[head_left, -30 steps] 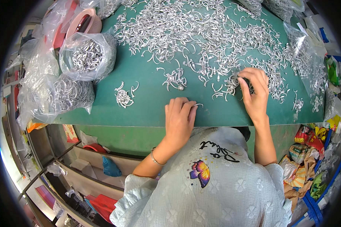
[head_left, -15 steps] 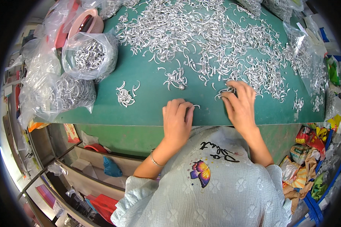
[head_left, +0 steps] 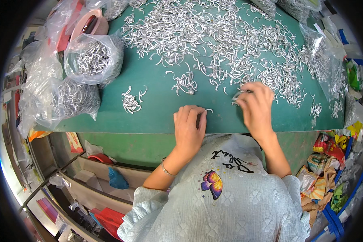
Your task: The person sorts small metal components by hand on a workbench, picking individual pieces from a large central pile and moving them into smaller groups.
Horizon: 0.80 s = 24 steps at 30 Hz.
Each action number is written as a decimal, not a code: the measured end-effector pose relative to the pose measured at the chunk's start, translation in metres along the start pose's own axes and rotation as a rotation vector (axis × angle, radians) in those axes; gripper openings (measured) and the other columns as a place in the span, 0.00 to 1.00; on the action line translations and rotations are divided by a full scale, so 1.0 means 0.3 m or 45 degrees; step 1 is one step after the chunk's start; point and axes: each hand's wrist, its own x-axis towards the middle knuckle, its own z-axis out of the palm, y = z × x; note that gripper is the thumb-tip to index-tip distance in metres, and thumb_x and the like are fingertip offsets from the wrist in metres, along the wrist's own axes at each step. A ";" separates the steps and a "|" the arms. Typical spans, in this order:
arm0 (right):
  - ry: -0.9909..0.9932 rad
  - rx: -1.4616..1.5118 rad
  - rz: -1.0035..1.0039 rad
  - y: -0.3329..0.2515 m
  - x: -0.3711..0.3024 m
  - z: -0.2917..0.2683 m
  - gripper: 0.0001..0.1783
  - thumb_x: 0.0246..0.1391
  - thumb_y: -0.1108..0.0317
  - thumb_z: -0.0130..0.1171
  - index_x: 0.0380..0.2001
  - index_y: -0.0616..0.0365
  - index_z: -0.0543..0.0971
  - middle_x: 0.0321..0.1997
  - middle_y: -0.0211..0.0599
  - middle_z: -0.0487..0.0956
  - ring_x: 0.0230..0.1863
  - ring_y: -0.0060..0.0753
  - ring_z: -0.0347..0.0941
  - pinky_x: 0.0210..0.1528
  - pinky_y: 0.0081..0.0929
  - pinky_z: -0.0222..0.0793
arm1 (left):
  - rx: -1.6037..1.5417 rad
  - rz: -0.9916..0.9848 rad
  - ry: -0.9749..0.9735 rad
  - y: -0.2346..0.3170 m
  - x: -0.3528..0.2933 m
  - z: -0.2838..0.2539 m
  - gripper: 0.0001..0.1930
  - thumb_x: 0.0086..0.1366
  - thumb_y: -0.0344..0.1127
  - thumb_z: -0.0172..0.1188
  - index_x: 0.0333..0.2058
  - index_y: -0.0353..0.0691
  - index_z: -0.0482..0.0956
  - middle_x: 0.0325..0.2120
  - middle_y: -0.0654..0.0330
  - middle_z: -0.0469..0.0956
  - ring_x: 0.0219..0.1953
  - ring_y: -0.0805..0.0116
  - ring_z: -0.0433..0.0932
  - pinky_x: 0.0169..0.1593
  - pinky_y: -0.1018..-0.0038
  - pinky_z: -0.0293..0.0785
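My left hand rests near the table's front edge with its fingers curled together. A small curved silver piece pokes out at the tips of its thumb and forefinger. My right hand is at the near edge of the large spread of silver pieces, its fingers bent and slightly blurred. Between its thumb and fingertips are curved silver pieces, partly hidden by the fingers. Beyond and between the hands lies a small cluster of silver pieces, and another small heap sits farther left.
On the left of the green table stand an open clear bag of silver pieces, a second full bag and a pink basket. Another clear bag lies at the right. Colourful packets are heaped below right.
My right hand's fingers have shifted slightly and lifted, and the silver pieces at their tips show differently. The left hand holds nearly the same place. The whole view has moved a little.
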 end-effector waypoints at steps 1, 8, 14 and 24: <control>-0.069 0.002 -0.095 -0.013 -0.011 0.006 0.10 0.45 0.71 0.60 0.35 0.56 0.77 0.49 0.34 0.72 0.53 0.40 0.66 0.54 0.43 0.53 | -0.022 -0.001 -0.003 0.005 0.007 0.005 0.10 0.54 0.21 0.64 0.34 0.39 0.75 0.31 0.59 0.75 0.34 0.61 0.72 0.38 0.68 0.63; -0.129 0.038 -0.299 -0.038 -0.060 0.027 0.11 0.46 0.69 0.53 0.35 0.56 0.77 0.44 0.34 0.74 0.47 0.37 0.69 0.48 0.37 0.58 | -0.049 -0.022 -0.016 0.038 0.035 0.020 0.08 0.56 0.21 0.62 0.35 0.37 0.76 0.31 0.57 0.75 0.33 0.60 0.73 0.38 0.68 0.65; -0.093 0.125 -0.158 -0.044 -0.062 0.055 0.08 0.45 0.73 0.55 0.32 0.58 0.76 0.38 0.36 0.75 0.39 0.39 0.69 0.41 0.34 0.60 | -0.030 0.001 -0.042 0.047 0.020 0.025 0.08 0.58 0.22 0.58 0.37 0.37 0.76 0.35 0.55 0.75 0.37 0.57 0.72 0.40 0.65 0.64; -0.065 0.798 0.603 -0.074 -0.096 -0.031 0.21 0.51 0.84 0.57 0.50 0.62 0.75 0.29 0.36 0.74 0.28 0.25 0.68 0.31 0.22 0.66 | -0.169 0.110 -0.088 0.096 0.017 0.029 0.11 0.53 0.24 0.65 0.37 0.38 0.77 0.34 0.58 0.76 0.35 0.59 0.73 0.37 0.66 0.64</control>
